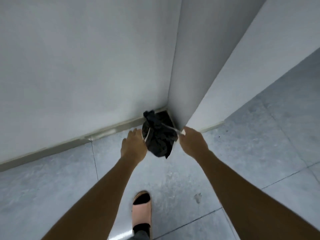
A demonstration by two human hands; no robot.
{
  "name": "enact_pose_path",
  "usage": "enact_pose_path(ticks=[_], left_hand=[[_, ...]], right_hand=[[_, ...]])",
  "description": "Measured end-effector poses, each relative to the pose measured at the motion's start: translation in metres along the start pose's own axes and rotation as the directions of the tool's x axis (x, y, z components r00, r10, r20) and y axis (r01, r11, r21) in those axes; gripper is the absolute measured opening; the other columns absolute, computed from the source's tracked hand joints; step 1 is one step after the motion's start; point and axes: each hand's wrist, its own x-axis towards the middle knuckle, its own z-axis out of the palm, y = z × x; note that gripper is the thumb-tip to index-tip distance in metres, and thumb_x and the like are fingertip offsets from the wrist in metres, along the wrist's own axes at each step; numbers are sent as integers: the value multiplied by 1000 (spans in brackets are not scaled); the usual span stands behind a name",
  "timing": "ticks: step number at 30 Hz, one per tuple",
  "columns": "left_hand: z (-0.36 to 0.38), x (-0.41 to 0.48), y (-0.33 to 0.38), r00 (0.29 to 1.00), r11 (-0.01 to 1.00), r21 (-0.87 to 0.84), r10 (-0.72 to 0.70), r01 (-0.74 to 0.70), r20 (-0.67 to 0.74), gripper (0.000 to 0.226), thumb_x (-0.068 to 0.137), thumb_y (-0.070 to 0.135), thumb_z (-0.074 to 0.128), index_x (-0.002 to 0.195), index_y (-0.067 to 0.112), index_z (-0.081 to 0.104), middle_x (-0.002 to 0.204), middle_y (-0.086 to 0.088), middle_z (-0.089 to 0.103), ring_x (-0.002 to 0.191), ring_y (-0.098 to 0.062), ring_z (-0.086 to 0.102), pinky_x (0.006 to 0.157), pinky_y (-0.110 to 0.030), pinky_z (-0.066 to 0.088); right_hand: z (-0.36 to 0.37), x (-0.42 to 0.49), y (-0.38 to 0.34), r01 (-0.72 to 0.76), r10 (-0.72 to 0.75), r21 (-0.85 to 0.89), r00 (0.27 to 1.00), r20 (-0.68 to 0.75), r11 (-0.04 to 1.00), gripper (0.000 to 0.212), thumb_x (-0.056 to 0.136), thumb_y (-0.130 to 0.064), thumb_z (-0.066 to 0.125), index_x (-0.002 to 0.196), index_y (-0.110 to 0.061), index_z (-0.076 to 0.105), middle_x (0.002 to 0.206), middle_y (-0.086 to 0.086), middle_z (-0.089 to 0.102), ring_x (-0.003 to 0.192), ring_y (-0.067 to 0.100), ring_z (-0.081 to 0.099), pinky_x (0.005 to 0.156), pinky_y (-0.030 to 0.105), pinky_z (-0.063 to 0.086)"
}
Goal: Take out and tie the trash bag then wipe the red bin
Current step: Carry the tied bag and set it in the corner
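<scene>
A small black trash bag [158, 137] hangs in the air in front of a wall corner, its neck gathered by a white drawstring [170, 128]. My right hand [193, 142] pinches one end of the drawstring to the bag's right and pulls it taut. At the bag's left side my left hand [133, 146] holds the other loop of the string, fingers curled around it. No red bin is in view.
White walls meet in a corner [168, 104] straight ahead, with a pale skirting board along the floor. A wall edge [190, 118] juts out at the right. Grey floor tiles lie below. My foot in a pink slipper [142, 212] stands at the bottom centre.
</scene>
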Motion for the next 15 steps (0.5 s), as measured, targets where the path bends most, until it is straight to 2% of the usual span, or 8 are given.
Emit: enact_pose_path(ticks=[2, 3, 6, 9, 13, 15], left_hand=[[-46, -45, 30, 997, 990, 125, 68, -64, -26, 51, 98, 19, 35, 146, 8, 23, 153, -10, 27, 142, -25, 25, 115, -41, 24], [-72, -71, 48, 995, 982, 164, 98, -91, -34, 53, 98, 20, 33, 147, 8, 19, 156, -9, 21, 144, -23, 18, 118, -40, 19], [-147, -152, 104, 965, 930, 289, 255, -229, -56, 56, 100, 22, 26, 151, 11, 6, 161, -5, 5, 148, -21, 2, 119, -40, 6], [-217, -222, 155, 909, 859, 377, 407, -345, -94, 58, 100, 23, 28, 151, 11, 3, 161, -5, 1, 148, -21, -3, 121, -42, 0], [-277, -295, 204, 824, 790, 426, 545, -442, -157, 57, 99, 22, 29, 151, 9, 9, 160, -6, 8, 148, -21, 1, 120, -44, 1], [-292, -325, 224, 776, 733, 465, 615, -496, -141, 56, 99, 23, 30, 150, 9, 13, 160, -6, 12, 148, -22, 4, 119, -44, 2]], right_hand=[[-50, -49, -15, 98, -104, -179, 994, -23, 979, 48, 102, -21, 32, 148, -8, 31, 151, 10, 37, 140, 29, 33, 108, 42, 36], [-79, -77, -25, 135, -148, -248, 988, -32, 959, 52, 103, -21, 29, 153, -8, 20, 160, 5, 23, 148, 25, 20, 114, 42, 28], [-159, -166, -49, 188, -233, -365, 969, -83, 912, 59, 105, -23, 26, 157, -12, 2, 166, 0, 1, 153, 20, 0, 121, 43, 11], [-228, -246, -63, 181, -276, -406, 942, -189, 896, 57, 105, -24, 22, 157, -12, -1, 166, 1, -4, 153, 20, -4, 122, 43, 6], [-292, -338, -61, 76, -201, -344, 918, -343, 936, 56, 106, -25, 20, 157, -12, 1, 166, 1, -1, 153, 21, -2, 121, 44, 10], [-308, -379, -51, 20, -146, -299, 903, -405, 954, 56, 106, -25, 21, 157, -11, 2, 166, 2, 0, 153, 22, 0, 121, 45, 12]])
